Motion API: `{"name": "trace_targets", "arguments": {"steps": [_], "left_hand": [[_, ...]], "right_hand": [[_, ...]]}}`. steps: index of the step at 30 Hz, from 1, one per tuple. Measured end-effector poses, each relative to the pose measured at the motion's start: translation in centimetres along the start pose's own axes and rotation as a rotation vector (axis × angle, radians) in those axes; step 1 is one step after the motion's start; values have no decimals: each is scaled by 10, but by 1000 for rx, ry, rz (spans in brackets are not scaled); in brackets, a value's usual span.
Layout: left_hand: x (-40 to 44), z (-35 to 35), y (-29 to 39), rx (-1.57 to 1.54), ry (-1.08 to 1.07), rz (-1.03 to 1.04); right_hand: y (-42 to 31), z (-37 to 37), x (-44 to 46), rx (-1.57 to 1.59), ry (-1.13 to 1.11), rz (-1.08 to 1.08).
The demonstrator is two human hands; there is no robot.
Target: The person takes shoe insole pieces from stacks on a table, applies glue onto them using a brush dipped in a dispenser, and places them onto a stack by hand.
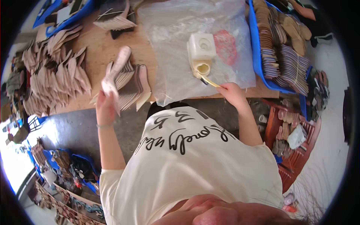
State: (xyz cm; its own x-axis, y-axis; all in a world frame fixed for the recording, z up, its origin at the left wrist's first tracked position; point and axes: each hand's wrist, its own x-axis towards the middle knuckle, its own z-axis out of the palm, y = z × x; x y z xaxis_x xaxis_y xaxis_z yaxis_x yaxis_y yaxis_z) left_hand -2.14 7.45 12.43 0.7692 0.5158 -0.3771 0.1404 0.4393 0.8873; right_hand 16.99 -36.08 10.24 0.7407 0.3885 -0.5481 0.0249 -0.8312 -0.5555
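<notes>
My left hand (105, 107) is closed around the near end of a pale pink shoe insole (122, 57), which tilts up over the table. Just right of it, a fanned stack of similar insoles (129, 86) lies at the table's front edge. My right hand (233, 93) grips the yellow handle of a brush (213, 82). Its dark head is beside the round mouth of a white plastic bottle (202, 47) with a cut opening. What is inside the bottle cannot be made out. The bottle stands on a clear plastic sheet (168, 37).
Rows of insoles (56, 80) cover the table's left side, with a tied bundle (115, 18) at the back. A blue crate (257, 56) of stacked soles stands at right. Pink film (225, 47) lies by the bottle. A red-brown rack (288, 157) is at lower right.
</notes>
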Motion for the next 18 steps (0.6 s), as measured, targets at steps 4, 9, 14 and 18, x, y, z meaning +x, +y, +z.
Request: {"name": "trace_targets", "arguments": {"steps": [4,9,14,18], "left_hand": [[-43,36,-33,104,-95,-167],[-53,50,-76,84,-200,-272],[-52,65,-80,182,-238,-368],[-40,73,-95,175,-244,-314]], "right_hand": [[-2,18,20,-60,99,110],[-16,23,53,-222,151,199],[-11,27,72,-391,72,147],[-21,23,65,-364,104,145]]}}
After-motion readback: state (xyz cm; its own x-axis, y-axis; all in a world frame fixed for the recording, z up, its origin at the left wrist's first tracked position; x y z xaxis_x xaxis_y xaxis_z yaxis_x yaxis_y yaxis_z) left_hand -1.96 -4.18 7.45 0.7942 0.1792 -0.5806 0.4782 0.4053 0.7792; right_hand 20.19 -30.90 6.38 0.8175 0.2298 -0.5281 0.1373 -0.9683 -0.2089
